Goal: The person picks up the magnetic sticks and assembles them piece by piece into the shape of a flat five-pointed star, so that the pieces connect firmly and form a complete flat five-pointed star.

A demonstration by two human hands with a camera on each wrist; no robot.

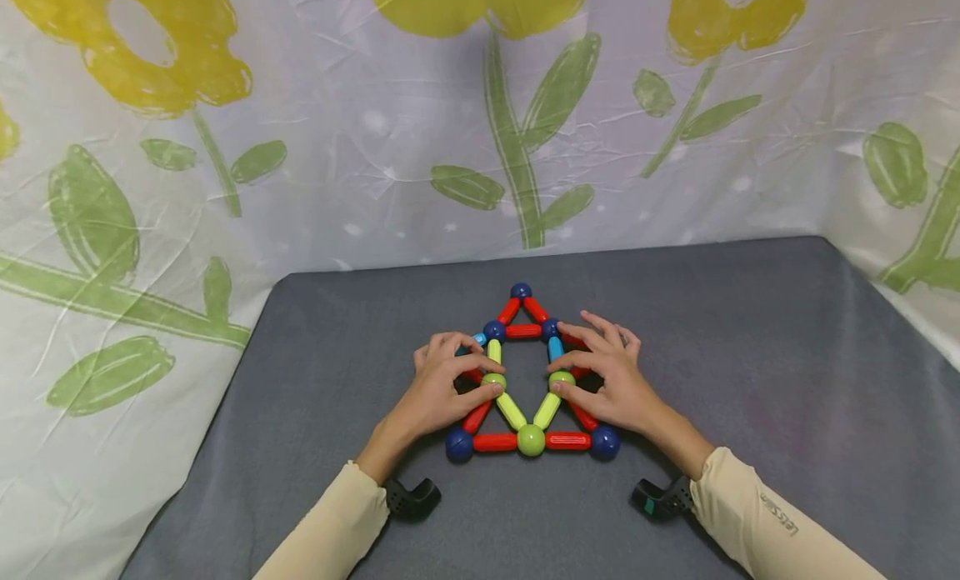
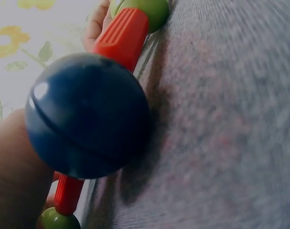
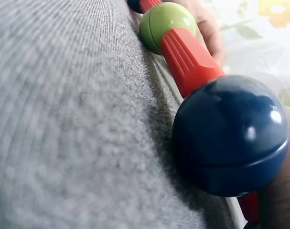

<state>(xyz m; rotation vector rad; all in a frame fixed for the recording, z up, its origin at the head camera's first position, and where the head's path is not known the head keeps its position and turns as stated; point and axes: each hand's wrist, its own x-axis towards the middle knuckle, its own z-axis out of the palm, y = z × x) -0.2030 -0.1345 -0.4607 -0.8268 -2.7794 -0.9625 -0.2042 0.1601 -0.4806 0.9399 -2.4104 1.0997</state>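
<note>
A flat figure of rods and balls lies on the grey surface. With thumb and index finger my left hand pinches the green ball on the figure's left inner side. The matching green ball on the right is pinched the same way by my right hand. Yellow-green rods run from both balls to a front green ball. Red rods link that one to dark blue corner balls, large in both wrist views. My fingers hide parts of both sides.
At the far end, red rods and blue balls form a small triangle. The grey tabletop meets a flower-printed cloth at the back. Black wrist devices sit at both cuffs.
</note>
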